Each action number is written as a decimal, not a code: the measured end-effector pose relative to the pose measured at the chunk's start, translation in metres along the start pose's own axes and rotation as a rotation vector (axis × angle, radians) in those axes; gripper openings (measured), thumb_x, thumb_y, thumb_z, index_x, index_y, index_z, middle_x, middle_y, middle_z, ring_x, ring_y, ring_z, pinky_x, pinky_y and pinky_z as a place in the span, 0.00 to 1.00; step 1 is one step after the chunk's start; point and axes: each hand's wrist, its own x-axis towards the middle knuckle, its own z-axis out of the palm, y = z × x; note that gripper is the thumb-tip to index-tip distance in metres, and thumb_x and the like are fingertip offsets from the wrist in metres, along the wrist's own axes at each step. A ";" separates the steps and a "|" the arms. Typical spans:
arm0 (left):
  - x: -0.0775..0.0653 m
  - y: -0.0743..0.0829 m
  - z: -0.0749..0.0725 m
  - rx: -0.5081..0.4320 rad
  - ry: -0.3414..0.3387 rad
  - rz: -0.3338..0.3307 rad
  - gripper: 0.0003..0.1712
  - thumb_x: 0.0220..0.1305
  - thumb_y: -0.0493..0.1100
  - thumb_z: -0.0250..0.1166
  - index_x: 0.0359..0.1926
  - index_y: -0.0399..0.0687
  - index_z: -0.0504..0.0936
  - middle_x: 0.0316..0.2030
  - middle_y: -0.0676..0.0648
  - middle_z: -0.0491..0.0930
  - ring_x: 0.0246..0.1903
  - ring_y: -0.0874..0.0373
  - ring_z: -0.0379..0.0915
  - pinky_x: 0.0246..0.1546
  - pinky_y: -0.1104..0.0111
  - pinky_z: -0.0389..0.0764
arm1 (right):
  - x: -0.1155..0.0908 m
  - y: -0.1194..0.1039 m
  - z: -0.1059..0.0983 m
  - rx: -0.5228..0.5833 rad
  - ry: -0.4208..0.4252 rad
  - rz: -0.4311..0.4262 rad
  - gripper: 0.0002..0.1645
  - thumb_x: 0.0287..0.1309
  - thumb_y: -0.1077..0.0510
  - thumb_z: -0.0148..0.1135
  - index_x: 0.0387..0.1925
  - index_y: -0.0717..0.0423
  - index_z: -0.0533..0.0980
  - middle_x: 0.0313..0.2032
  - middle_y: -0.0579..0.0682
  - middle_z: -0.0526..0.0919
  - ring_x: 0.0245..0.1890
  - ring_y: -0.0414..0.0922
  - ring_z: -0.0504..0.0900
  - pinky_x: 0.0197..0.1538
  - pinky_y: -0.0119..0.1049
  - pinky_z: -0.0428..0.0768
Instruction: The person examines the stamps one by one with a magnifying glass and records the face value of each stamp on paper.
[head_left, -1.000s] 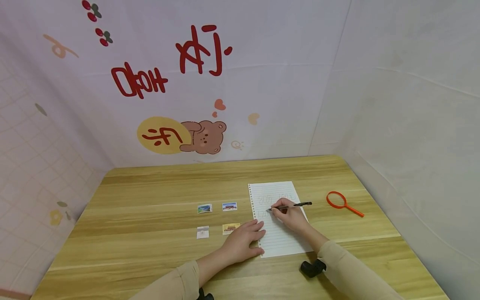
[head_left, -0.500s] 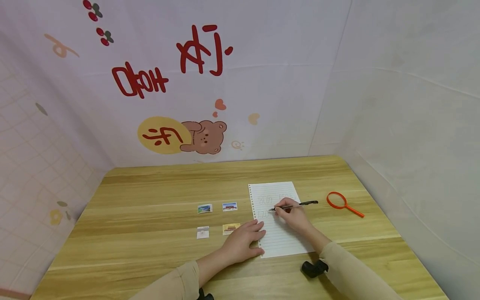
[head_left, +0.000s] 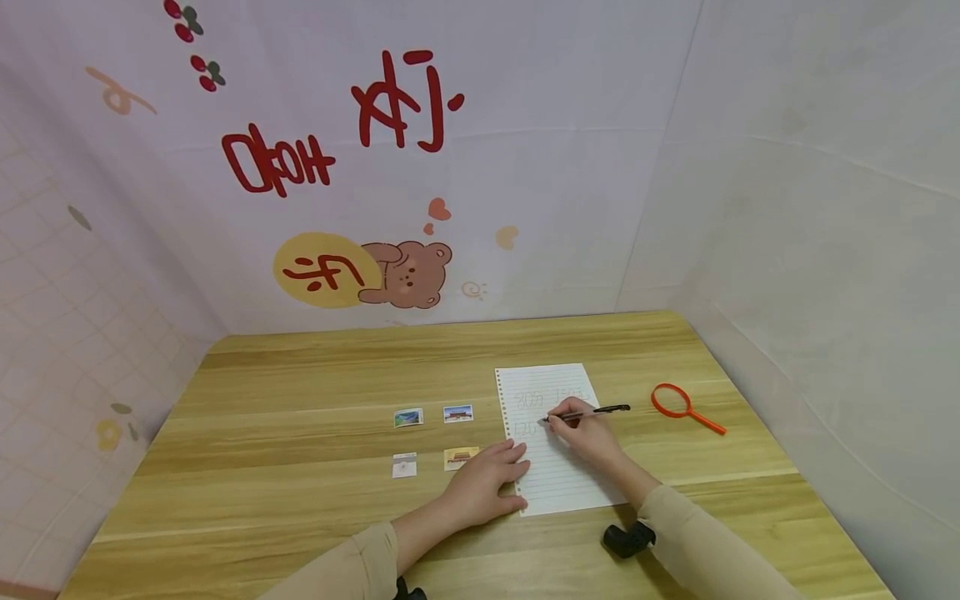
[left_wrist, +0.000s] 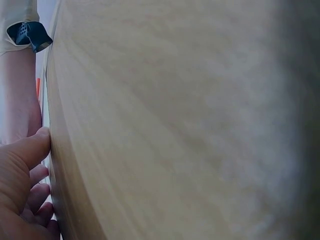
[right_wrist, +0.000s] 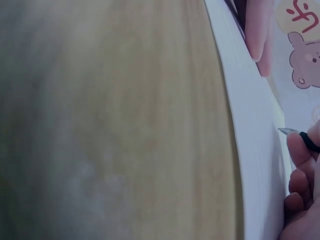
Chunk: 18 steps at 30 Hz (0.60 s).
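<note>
A lined sheet of paper [head_left: 562,483] with punched holes down its left edge lies on the table, handwritten digits and characters on its upper lines. My right hand [head_left: 588,433] pinches a black pen [head_left: 611,409], its tip at the second line of writing. In the right wrist view the pen tip [right_wrist: 287,131] meets the paper [right_wrist: 255,135]. My left hand [head_left: 483,487] rests with spread fingers on the sheet's left edge. Just left of that hand, a yellow stamp [head_left: 459,457] is partly covered by it. Nearby lie a blue stamp [head_left: 458,413], a green stamp [head_left: 408,417] and a pale grey stamp [head_left: 404,465].
A red magnifying glass [head_left: 672,401] lies right of the paper, its handle pointing toward the front right. White fabric walls [head_left: 562,208] stand along the back and sides of the wooden table [head_left: 300,392].
My right hand has shifted slightly to the right along the second line with the pen, its tip staying close to the sheet. My left hand holds its place.
</note>
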 end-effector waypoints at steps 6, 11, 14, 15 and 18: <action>0.000 -0.001 0.001 0.000 -0.002 0.001 0.32 0.59 0.53 0.72 0.63 0.46 0.79 0.67 0.47 0.70 0.69 0.52 0.60 0.67 0.61 0.65 | 0.001 0.002 0.002 0.020 0.014 -0.032 0.05 0.59 0.59 0.67 0.31 0.57 0.81 0.27 0.42 0.81 0.26 0.38 0.75 0.29 0.29 0.73; 0.000 -0.001 0.001 -0.001 -0.002 0.000 0.32 0.60 0.53 0.72 0.63 0.46 0.79 0.68 0.47 0.70 0.70 0.52 0.60 0.67 0.61 0.65 | 0.000 0.003 0.002 0.005 0.065 -0.051 0.02 0.56 0.61 0.65 0.29 0.56 0.80 0.26 0.42 0.80 0.24 0.38 0.74 0.28 0.30 0.72; 0.000 -0.001 0.000 -0.006 -0.003 -0.002 0.32 0.60 0.53 0.72 0.63 0.46 0.79 0.67 0.47 0.70 0.69 0.52 0.60 0.67 0.61 0.65 | 0.000 0.004 0.001 0.010 0.091 -0.037 0.02 0.56 0.62 0.65 0.29 0.55 0.80 0.26 0.43 0.80 0.25 0.38 0.75 0.29 0.30 0.74; 0.000 0.000 0.000 -0.007 -0.003 -0.002 0.32 0.60 0.53 0.72 0.63 0.46 0.79 0.67 0.47 0.70 0.69 0.52 0.60 0.67 0.61 0.65 | 0.000 0.004 0.001 0.010 0.099 -0.030 0.02 0.57 0.62 0.65 0.29 0.54 0.81 0.26 0.42 0.81 0.25 0.38 0.76 0.29 0.30 0.74; 0.000 0.000 0.000 -0.007 -0.004 -0.002 0.32 0.59 0.53 0.72 0.62 0.47 0.80 0.67 0.47 0.70 0.69 0.52 0.60 0.67 0.61 0.65 | -0.001 0.005 0.000 0.017 0.094 -0.021 0.02 0.58 0.62 0.66 0.29 0.55 0.81 0.26 0.42 0.82 0.25 0.38 0.77 0.29 0.30 0.74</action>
